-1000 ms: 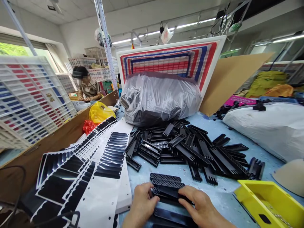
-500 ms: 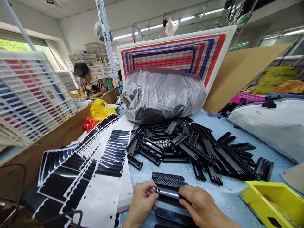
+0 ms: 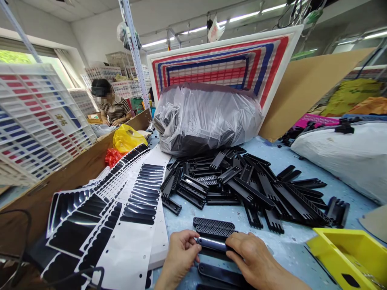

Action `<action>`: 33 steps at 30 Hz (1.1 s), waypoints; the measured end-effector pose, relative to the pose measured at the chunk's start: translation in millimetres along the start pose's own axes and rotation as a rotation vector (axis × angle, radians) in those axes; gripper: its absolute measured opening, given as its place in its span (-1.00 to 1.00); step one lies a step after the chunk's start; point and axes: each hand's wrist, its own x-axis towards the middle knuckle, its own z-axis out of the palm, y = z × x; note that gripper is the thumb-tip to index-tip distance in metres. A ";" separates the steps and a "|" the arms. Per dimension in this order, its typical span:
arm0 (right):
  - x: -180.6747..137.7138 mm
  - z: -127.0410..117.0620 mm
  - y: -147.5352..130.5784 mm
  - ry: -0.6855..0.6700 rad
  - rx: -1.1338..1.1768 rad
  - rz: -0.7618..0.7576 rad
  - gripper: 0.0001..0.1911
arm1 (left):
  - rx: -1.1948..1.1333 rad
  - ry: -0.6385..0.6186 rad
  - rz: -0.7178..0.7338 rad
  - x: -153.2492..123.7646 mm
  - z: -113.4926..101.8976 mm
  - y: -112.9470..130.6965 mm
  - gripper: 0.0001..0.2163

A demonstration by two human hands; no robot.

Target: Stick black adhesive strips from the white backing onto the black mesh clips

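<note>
Fingers (image 3: 190, 234) of the left hand (image 3: 179, 255) narrow, thumb and forefinger bunched at the left end of a glossy black strip (image 3: 211, 244) – can't tell if they grip it or just touch. Right hand (image 3: 252, 253) closed over the strip's right end, fingers along the top, thumb on the near side, holding it. Strip lies crosswise between the hands, low on the counter (image 3: 186, 222), bright reflection along its face.

Two textured pieces (image 3: 214, 226) side by side just beyond it, parallel. More dark pieces (image 3: 220, 274) on the near side, partly cut off by the frame and the right hand.

Farther back, a loose pile (image 3: 256, 193) of black slotted parts, lying every which way. Left of the hands: overlapping white sheets (image 3: 121, 249) with rows of black stickers (image 3: 142, 193). Right: yellow bin (image 3: 317, 243), contents too small to tell. Behind the pile – grey plastic bag (image 3: 208, 121), full, against a tilted basket (image 3: 279, 52) with red and blue stripes; cardboard (image 3: 314, 90) beside it. White sack (image 3: 338, 151) at right. Yellow bag (image 3: 128, 137) and red bag (image 3: 114, 157) at back left. Person (image 3: 116, 110) in a striped top sits beyond, head down.
</note>
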 end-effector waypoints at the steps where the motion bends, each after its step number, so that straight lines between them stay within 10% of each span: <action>1: 0.4 -1.8 -0.5 -0.005 -0.004 -0.002 -0.80 | -0.003 -0.001 0.001 0.0 0.0 0.2 -0.74; 33: 1.1 -3.6 -4.3 0.035 0.006 -0.006 -0.78 | -0.033 0.021 -0.031 0.1 0.7 2.2 -0.72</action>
